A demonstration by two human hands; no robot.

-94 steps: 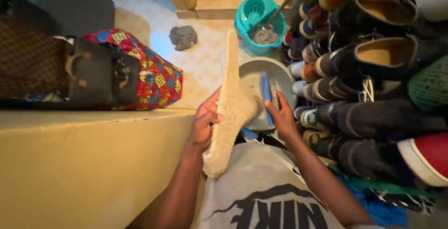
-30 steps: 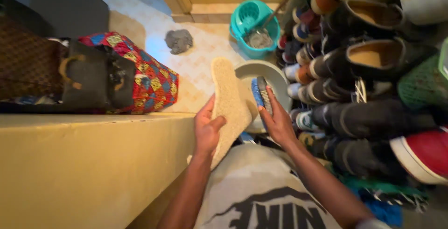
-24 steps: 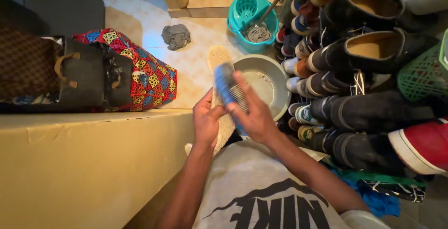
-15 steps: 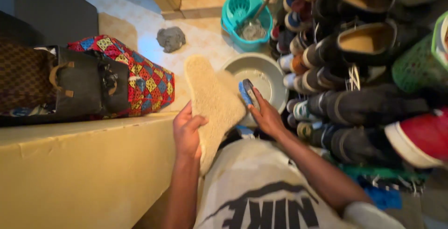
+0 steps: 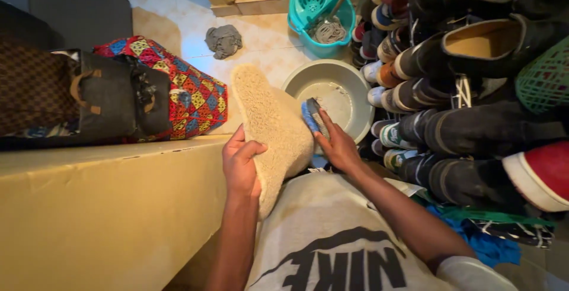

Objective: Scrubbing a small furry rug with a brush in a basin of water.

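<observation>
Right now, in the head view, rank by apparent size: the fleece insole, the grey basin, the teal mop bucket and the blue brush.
1. Fleece insole and grey basin: alike; the insole is nearer the camera, so unsure.
2. Teal mop bucket.
3. Blue brush, held in the right hand.

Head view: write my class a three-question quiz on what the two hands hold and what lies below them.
1. True or false: the left hand grips the fleecy beige insole.
2. The right hand holds: A) a sponge B) a blue scrubbing brush C) a shoe.
3. What stands on the floor just beyond the brush?

Key: 1 true. 2 B. 3 A grey basin.
</observation>
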